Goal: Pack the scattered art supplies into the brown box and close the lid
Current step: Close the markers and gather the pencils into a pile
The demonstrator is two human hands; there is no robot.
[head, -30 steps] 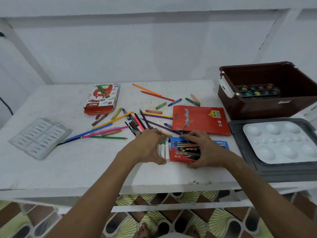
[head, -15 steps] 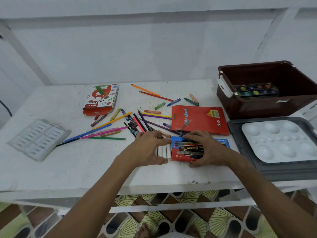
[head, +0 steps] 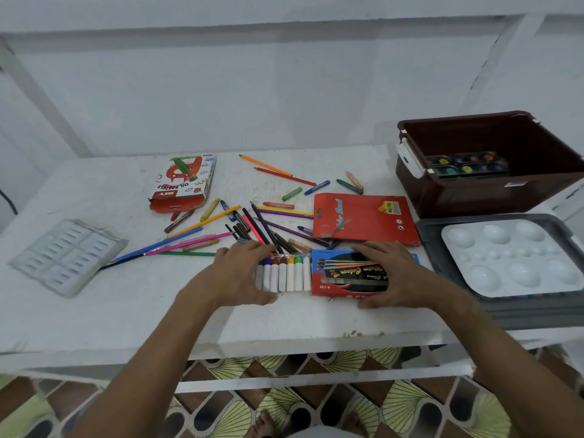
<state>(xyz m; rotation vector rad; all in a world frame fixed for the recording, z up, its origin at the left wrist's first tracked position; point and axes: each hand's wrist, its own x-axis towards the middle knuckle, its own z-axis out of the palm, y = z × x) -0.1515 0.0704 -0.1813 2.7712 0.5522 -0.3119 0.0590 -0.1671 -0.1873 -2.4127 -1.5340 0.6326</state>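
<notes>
Low in the middle of the frame, the left hand (head: 235,273) cups the row of paint tubes (head: 283,275), caps pointing away. The right hand (head: 387,273) grips the watercolor box (head: 344,273), lying lengthwise left-right. The brown box (head: 480,191) sits open, upper right.

Bare forearms (head: 151,349) — no sleeves
</notes>
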